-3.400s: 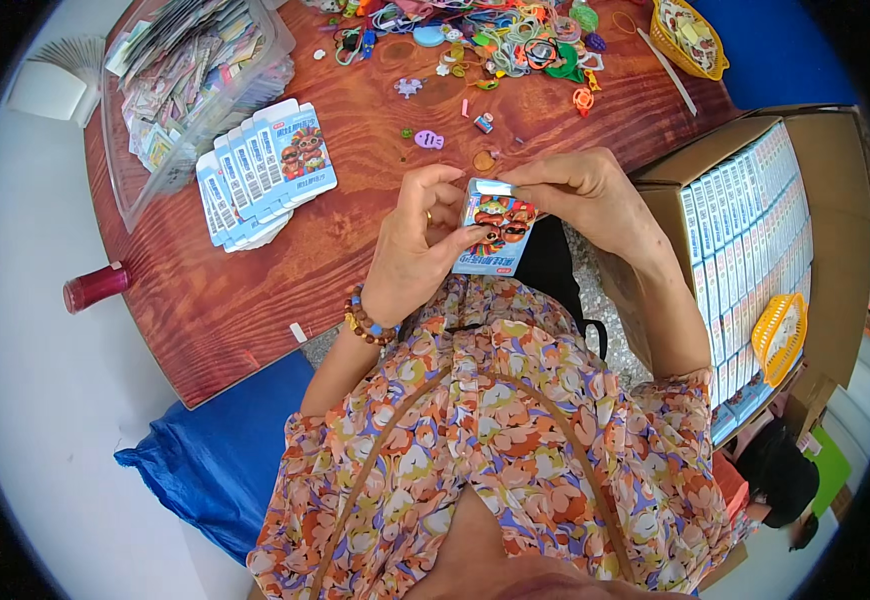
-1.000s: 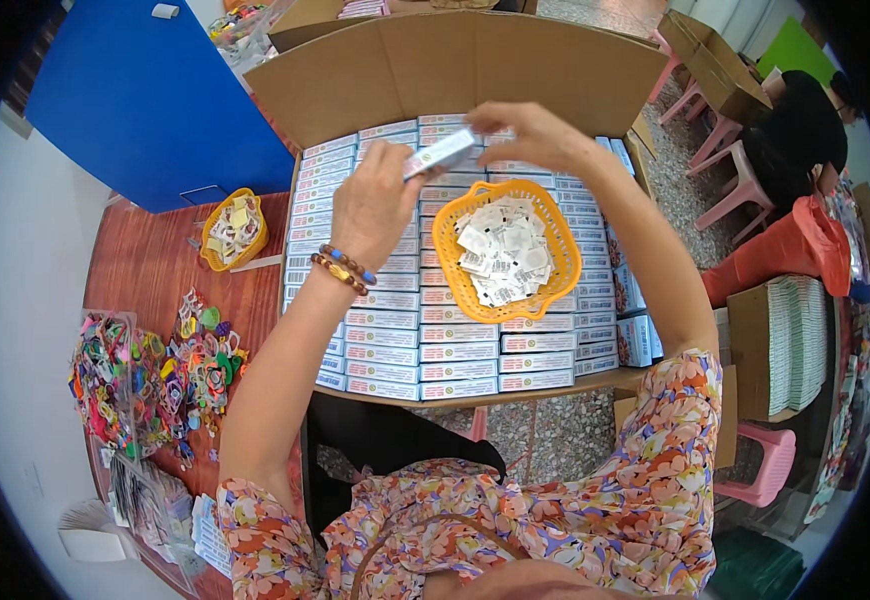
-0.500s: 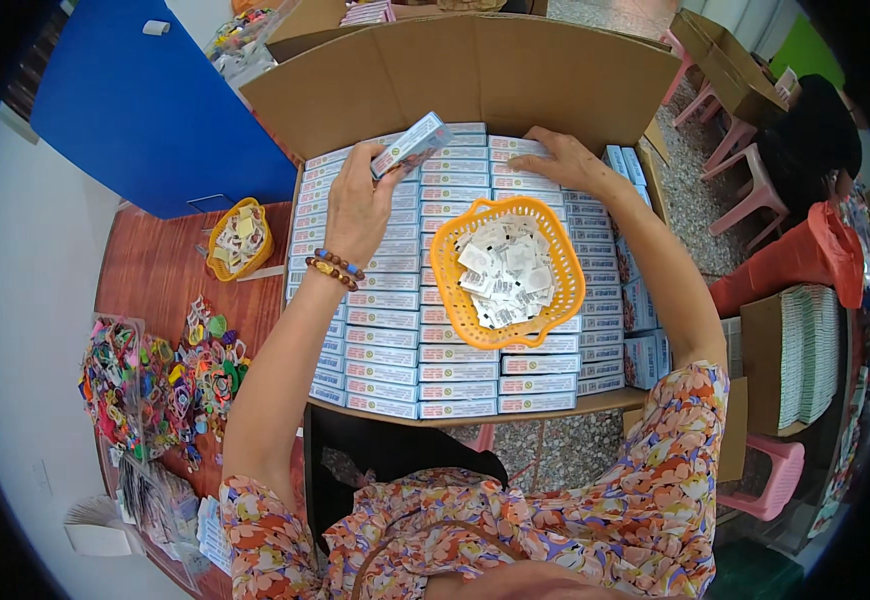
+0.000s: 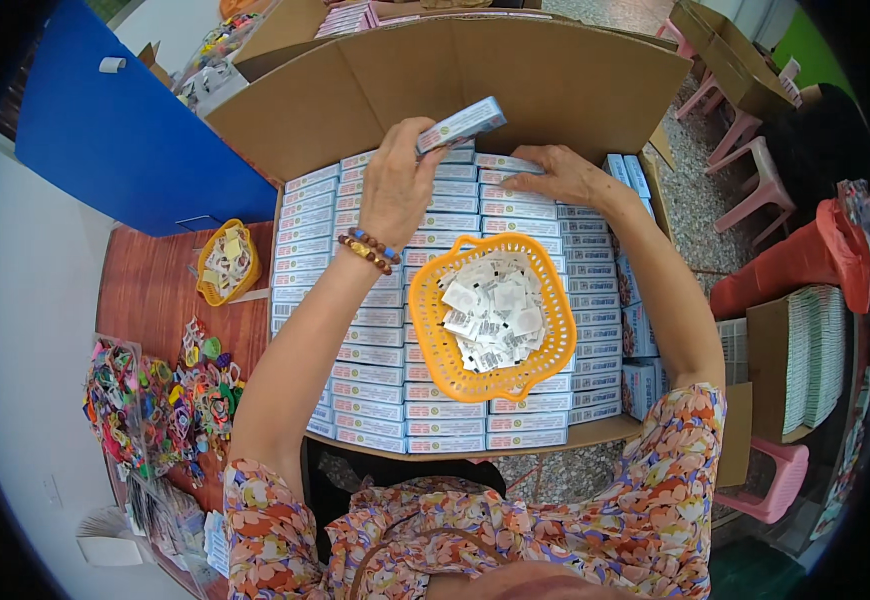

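Note:
A large brown carton (image 4: 595, 432) holds rows of small blue-and-white boxes (image 4: 447, 442) packed on edge. My left hand (image 4: 395, 180) is closed on one such small box (image 4: 462, 124), raised and tilted above the far end of the rows. At the far end of a right-hand row, my right hand (image 4: 565, 178) has its thumb and fingers on either side of a small box (image 4: 508, 163). A yellow perforated basket (image 4: 423, 318) rests on top of the rows, nearer me, full of small white printed packets (image 4: 495, 310).
The carton's tall far flap (image 4: 455, 70) stands upright. Left lie a second yellow basket (image 4: 213, 292) and piles of colourful small items (image 4: 200, 400) on a reddish wooden table (image 4: 155, 270). At right stand pink stools (image 4: 760, 190), a red bag (image 4: 775, 275) and an open carton (image 4: 767, 350).
My left hand has moved right and away from me with the small box, turning it flatter. My right hand's fingers have drawn closer around the end box. The view has shifted slightly.

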### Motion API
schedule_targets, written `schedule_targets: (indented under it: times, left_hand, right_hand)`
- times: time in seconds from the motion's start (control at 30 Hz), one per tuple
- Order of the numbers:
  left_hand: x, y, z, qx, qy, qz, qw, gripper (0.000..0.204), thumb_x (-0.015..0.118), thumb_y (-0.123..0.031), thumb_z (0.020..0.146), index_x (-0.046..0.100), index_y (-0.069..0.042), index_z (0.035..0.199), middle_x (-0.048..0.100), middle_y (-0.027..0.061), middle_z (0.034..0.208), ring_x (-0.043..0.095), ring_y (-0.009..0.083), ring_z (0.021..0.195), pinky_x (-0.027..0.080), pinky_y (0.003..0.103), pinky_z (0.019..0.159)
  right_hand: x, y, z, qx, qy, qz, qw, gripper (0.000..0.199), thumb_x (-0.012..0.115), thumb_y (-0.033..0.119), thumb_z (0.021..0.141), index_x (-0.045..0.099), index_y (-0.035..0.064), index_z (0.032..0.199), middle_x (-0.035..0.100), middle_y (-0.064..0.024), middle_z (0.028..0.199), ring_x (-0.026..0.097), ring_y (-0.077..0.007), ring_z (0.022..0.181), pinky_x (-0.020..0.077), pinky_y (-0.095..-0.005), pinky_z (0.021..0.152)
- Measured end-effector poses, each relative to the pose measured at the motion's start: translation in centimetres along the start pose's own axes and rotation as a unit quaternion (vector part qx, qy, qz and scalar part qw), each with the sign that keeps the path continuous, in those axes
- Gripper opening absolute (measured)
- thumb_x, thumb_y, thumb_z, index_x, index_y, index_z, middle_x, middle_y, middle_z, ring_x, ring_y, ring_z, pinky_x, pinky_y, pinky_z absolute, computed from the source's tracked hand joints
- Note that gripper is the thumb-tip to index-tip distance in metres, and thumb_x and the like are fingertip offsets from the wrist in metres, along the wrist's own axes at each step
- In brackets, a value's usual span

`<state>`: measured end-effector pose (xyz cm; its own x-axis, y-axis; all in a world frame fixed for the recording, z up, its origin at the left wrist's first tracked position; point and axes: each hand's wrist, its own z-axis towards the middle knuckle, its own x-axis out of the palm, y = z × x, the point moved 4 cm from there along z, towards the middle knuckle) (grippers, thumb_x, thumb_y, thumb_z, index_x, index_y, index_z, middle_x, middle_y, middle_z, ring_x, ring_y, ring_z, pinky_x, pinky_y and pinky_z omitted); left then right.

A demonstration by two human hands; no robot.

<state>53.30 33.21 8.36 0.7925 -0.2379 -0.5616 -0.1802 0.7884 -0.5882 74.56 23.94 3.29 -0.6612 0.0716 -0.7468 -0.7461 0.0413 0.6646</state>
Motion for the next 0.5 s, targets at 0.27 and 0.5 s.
schedule_targets:
  times: [0.27,0.5]
  left_hand:
    - [4.4,0.3,1.7,0.073,0.026,0.072,0.994,0.025,0.061,-0.004,0.089,0.059,-0.01,0.114,0.064,0.014,0.107,0.064,0.0397,0.092,0.053,0.047,0.074]
    - [5.1,0.6,1.5,0.107,0.041,0.057,0.992,0.031,0.059,0.001,0.088,0.059,-0.01,0.117,0.064,0.0132,0.108,0.065,0.0386,0.092,0.054,0.045,0.076]
  right_hand:
    - [0.2,-0.1,-0.1,0.002,-0.02,-0.047,0.999,0.061,0.073,0.046,0.085,0.063,-0.0068,0.114,0.07,-0.0263,0.097,0.069,-0.0344,0.09,0.0534,-0.0409,0.079]
    - [-0.2,-1.1,-0.3,0.06,0.026,0.054,0.996,0.06,0.077,0.04,0.081,0.064,-0.0092,0.114,0.072,-0.0188,0.1,0.069,-0.025,0.088,0.0534,-0.0355,0.079]
